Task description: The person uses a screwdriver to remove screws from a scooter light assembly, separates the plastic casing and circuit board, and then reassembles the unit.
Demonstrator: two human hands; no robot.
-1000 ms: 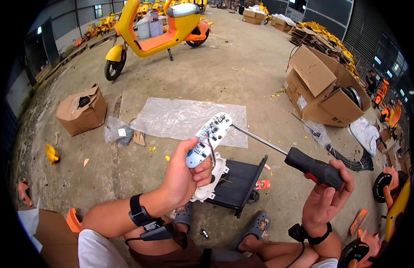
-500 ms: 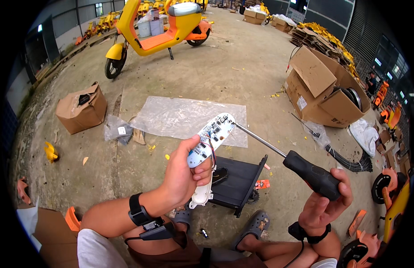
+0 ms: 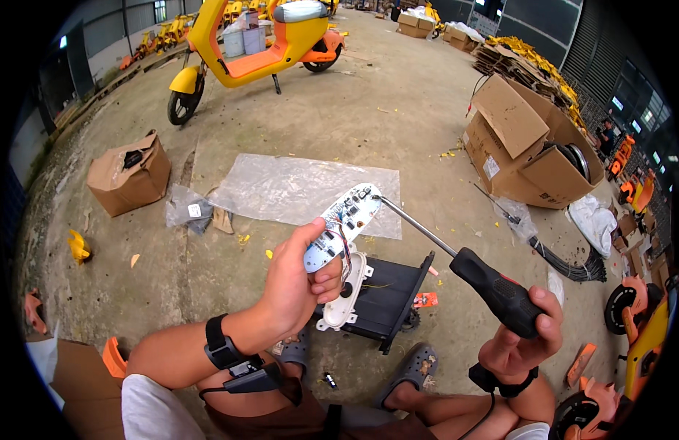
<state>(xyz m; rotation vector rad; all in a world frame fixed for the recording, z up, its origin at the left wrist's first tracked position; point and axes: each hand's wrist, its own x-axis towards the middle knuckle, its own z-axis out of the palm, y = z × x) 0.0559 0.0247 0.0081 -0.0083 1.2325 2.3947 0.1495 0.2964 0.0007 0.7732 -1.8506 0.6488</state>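
Pinched between the thumb and fingers of my left hand [image 3: 292, 275] is a long, rounded white circuit board [image 3: 361, 213] with small black parts. Thin coloured wires run from it toward a white plastic housing [image 3: 358, 275], which hangs below my fingers over a black flat-topped stand. My right hand [image 3: 519, 345] grips the end of a screwdriver [image 3: 493, 290] with a black handle. Its metal shaft slants up to the left, and the tip meets the board's far end; whether it sits in a screw I cannot tell.
The black stand [image 3: 391, 297] is low, between my feet. Beyond it lies a clear plastic sheet [image 3: 281, 187]. Cardboard boxes stand at left [image 3: 130, 176] and right [image 3: 508, 139]. A yellow scooter [image 3: 259, 62] is parked ahead; black cables [image 3: 574, 264] lie at right.
The white housing under the board has swung round, so more of its hollow inside shows. My right hand and the screwdriver handle have shifted slightly left and down; the tip stays at the board's end.
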